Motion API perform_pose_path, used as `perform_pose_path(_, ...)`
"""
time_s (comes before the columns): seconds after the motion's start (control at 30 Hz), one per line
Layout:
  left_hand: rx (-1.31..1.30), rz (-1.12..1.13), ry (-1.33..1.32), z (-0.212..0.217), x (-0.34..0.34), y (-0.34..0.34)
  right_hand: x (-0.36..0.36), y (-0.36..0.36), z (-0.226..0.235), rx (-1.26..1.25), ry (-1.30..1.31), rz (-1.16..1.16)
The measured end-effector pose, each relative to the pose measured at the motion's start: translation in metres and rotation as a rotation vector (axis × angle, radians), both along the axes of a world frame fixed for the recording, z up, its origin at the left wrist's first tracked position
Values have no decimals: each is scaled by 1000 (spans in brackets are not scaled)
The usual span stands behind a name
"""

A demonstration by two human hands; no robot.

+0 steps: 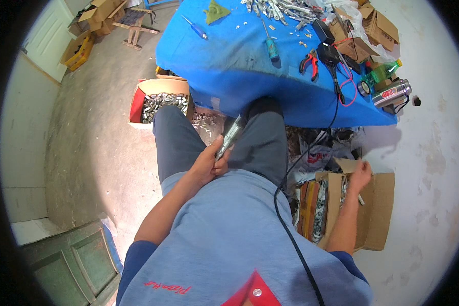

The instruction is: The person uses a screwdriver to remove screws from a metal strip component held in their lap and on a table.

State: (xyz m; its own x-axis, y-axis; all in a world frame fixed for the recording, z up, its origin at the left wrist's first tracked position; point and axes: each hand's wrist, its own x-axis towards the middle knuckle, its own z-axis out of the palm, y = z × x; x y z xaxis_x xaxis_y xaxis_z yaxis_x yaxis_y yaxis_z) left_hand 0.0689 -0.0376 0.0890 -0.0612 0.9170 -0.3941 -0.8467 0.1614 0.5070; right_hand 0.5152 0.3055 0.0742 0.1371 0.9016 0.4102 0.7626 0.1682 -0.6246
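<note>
Slim silvery piece point(230, 135) slanting above the lap point(262, 145), tip pointing forward and a little right.
Nearest, red lettering point(168, 287) is showing on the blue-grey shirt point(229, 219). The left hand point(208, 162) is holding the piece by its near end, fingers wrapping it; the long axis is running from the palm toward the table, leaning right. The right hand point(361, 176) is hovering at the open cardboard box point(380, 211), arm extending outward, fingers curling; cannot tell whether they are holding anything. Farther off, the blue-covered table point(229, 51) is bearing red-handled pliers point(312, 66) and a steel flask point(392, 94) with a red-and-white label.
</note>
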Motion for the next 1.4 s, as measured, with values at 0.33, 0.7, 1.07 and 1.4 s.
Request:
perform_pose_path(0.33,-67,24,210,50,-36,42,-362,-29,104,80,55,879)
perform_pose_path(0.7,-158,125,164,48,-84,116,-452,26,97,-152,-345,847)
perform_pose_path(1.07,-327,196,56,42,-116,153,-381,5,132,-1059,547,943)
perform_pose_path(1.4,-280,213,76,44,-125,170,-312,-36,149,-541,14,1010)
